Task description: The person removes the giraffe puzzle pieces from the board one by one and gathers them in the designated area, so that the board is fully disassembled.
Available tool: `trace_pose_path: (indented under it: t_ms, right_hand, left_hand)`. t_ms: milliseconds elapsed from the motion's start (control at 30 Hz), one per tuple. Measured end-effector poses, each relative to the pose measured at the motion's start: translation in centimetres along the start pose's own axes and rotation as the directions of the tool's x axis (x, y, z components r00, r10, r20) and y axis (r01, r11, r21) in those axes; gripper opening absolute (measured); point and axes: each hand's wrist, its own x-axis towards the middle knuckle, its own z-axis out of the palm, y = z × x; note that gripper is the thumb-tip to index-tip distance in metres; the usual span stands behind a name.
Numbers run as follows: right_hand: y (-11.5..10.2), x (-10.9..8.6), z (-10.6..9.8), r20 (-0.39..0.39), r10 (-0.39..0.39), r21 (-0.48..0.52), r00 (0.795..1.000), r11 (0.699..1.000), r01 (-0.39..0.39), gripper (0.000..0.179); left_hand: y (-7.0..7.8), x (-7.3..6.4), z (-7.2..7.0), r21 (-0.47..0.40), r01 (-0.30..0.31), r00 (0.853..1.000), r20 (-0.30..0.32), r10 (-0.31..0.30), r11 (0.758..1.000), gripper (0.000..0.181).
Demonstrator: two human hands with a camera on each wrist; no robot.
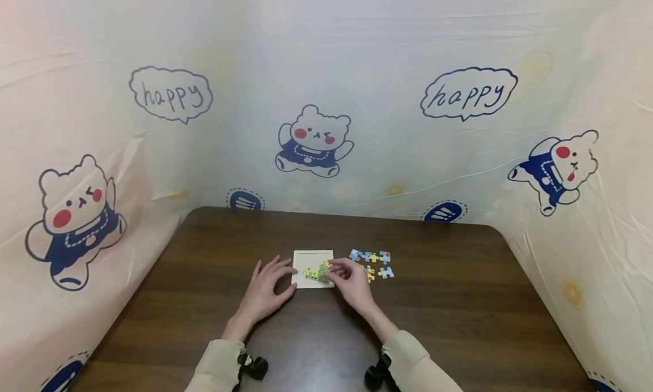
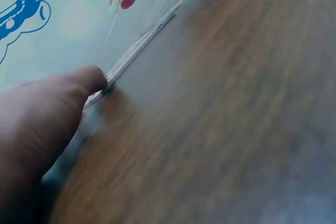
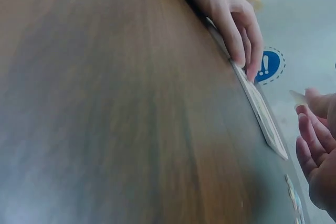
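Observation:
A small white puzzle tray (image 1: pixel 311 257) lies on the table, with several joined yellow-green jigsaw pieces (image 1: pixel 311 274) inside it. My left hand (image 1: pixel 265 289) rests at the tray's left side, thumb by the near corner and fingers spread along the edge. Between thumb and fingertips my right hand (image 1: pixel 353 282) pinches a jigsaw piece (image 2: pixel 114 3), held just above the tray in both wrist views. The right fingers partly cover the tray's right side and the pieces there in the head view.
Loose jigsaw pieces (image 1: pixel 385 272) in blue and yellow lie right of the tray, some partly behind the right hand. The dark wooden table (image 1: pixel 204 245) ends at a printed curtain (image 1: pixel 377 154) at the back and sides.

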Motion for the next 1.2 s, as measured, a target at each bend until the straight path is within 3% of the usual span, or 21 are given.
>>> trace_pose_path:
  t_ms: [233,400,700,933,1200]
  right_hand:
    - [0.5,-1.2,-2.0,-0.013,0.026,-0.035,1.0,0.999,-0.027,0.022]
    - [0.6,-2.0,-3.2,-0.005,0.016,-0.073,1.0,0.997,-0.017,0.022]
    - [1.2,-2.9,-4.8,0.003,0.069,-0.147,0.998,0.987,-0.068,0.021]
    - [2.0,-3.3,-5.2,0.043,0.019,-0.236,0.999,0.972,-0.009,0.022]
    - [2.3,-3.8,-5.4,0.089,-0.102,-0.367,0.991,0.921,0.128,0.021]
  left_hand:
    - [-0.2,0.1,-0.4,0.015,-0.034,0.998,0.052,0.033,0.999,0.036]
    - [-0.1,0.3,-1.0,0.082,-0.056,0.994,0.1,0.048,0.995,0.037]
    - [0.7,0.3,-1.9,0.18,-0.055,0.986,0.167,0.025,0.982,0.041]
    - [1.1,0.2,-2.0,0.207,-0.061,0.985,0.172,0.025,0.976,0.042]
    - [1.1,0.0,-1.7,0.17,-0.041,0.987,0.162,0.013,0.985,0.044]
